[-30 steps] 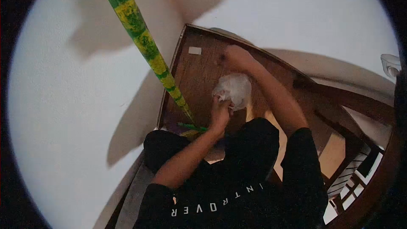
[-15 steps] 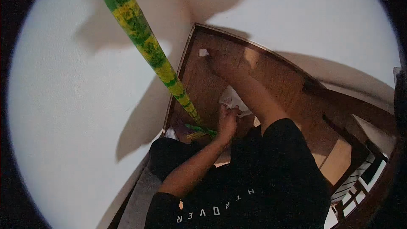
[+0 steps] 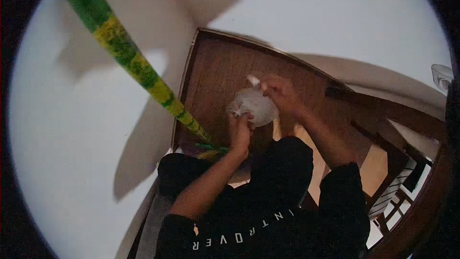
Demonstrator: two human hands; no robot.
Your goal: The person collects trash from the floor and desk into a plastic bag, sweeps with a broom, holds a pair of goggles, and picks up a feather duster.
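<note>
Left hand [image 3: 240,135] grips a translucent, rounded bag [image 3: 260,109]; right hand [image 3: 283,94], white slip [image 3: 253,80].

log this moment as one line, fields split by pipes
left hand: holds translucent white plastic bag | right hand: holds small white flat piece near bag | under: brown wooden surface

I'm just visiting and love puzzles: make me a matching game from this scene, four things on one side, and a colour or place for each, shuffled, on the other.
Things:
1. plastic bag
2. white piece
3. pole
4. shirt

Colours and places:
A. black with white letters
B. at the fingers of the right hand
C. green and yellow
D. gripped by the left hand

Right pairs: 1-D, 2-B, 3-C, 4-A
</note>
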